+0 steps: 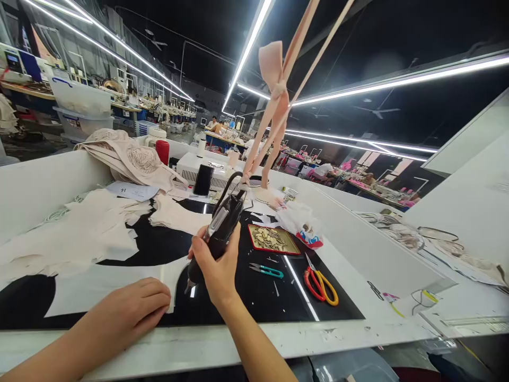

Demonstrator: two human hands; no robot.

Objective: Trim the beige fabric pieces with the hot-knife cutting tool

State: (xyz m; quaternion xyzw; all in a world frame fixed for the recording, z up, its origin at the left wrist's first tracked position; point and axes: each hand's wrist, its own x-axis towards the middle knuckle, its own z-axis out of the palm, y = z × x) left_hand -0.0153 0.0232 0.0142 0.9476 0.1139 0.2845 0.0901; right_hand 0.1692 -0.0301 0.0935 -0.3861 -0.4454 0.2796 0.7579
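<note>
My right hand (pixel 218 265) is wrapped round a black corded hand tool (pixel 225 223) with a narrow metal tip pointing down; its exact kind is unclear. Knotted pink elastic straps (pixel 274 106) rise from its top end. The tip hovers over the black board (pixel 238 302), just right of a pale fabric piece (pixel 99 289). On that fabric rests my left hand (pixel 139 305), palm down, its fingers lying side by side near the right edge. Teal thread snips (pixel 268 271) and red-and-yellow-handled scissors (pixel 323 286) lie to the right.
More pale cut fabric (pixel 79 228) covers the left side, with a paper label (pixel 132 190) and stacked lace bra cups (pixel 127 154) behind. A red-rimmed tray (pixel 274 240) holds small pieces, beside a plastic bag (pixel 304 223). A phone (pixel 203 180) leans against a white box (pixel 186 168). Raised white walls edge the table.
</note>
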